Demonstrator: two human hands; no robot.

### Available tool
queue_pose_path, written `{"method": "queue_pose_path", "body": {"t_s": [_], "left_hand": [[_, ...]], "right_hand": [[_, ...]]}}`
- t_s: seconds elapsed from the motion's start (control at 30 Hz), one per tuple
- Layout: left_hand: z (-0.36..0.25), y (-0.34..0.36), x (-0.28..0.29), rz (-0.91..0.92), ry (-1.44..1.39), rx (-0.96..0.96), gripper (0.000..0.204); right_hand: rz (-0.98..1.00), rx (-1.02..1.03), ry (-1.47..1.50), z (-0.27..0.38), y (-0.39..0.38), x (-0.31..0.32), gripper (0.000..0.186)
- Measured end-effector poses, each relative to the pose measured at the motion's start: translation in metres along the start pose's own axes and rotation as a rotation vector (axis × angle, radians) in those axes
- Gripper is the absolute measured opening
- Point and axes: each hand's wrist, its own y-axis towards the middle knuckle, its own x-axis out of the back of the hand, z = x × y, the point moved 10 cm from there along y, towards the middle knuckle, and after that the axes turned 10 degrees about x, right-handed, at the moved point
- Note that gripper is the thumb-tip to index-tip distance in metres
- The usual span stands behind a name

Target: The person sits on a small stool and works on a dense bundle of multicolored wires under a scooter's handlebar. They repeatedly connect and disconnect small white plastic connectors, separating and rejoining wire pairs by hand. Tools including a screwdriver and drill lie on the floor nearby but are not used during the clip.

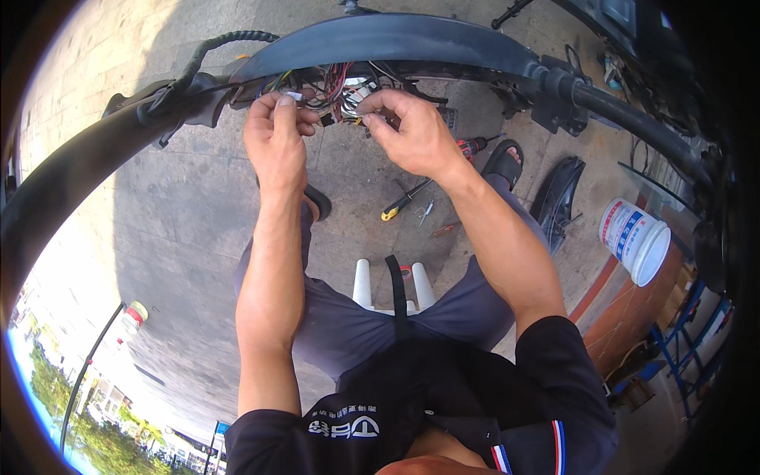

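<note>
The head-worn fisheye camera looks steeply down from above the person's chest (451, 380). The paved ground (182, 229) lies farther below.

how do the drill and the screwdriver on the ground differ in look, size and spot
Colour: the drill is red and black, while the screwdriver has a yellow and black handle.
Size: the drill has a bulky body, partly hidden by the right forearm; the screwdriver is slimmer.
Spot: the drill lies beside a black sandal, the screwdriver lower and further left.
Both lie on the paving.
</note>
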Motion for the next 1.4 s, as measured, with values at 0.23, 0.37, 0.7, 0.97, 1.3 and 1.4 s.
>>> {"method": "queue_pose_path", "body": {"t_s": [0.23, 0.37, 0.7, 0.97, 1.3, 1.4], "left_hand": [[0.019, -0.004, 0.001, 0.001, -0.171, 0.105, 0.011], [0.025, -0.002, 0.001, 0.042, -0.247, 0.178, 0.009], [0.03, 0.002, 0.001, 0.031, -0.108, 0.162, 0.011], [0.04, -0.006, -0.006, -0.013, -0.159, 0.187, 0.008], [0.043, -0.003, -0.01, -0.021, -0.143, 0.203, 0.016], [0.042, -0.004, -0.009, -0.013, -0.135, 0.182, 0.021]], "right_hand": [[-0.012, 0.141, -0.032, 0.008, -0.002, -0.01, 0.018], [0.025, 0.107, -0.046, 0.003, -0.002, -0.016, 0.018], [-0.018, -0.033, -0.085, -0.012, -0.01, 0.006, 0.02], [-0.029, 0.15, -0.114, 0.001, -0.034, 0.005, 0.03], [-0.088, 0.119, -0.026, 0.01, -0.056, -0.001, 0.037], [-0.078, 0.07, -0.012, 0.012, -0.047, 0.001, 0.034]]}}
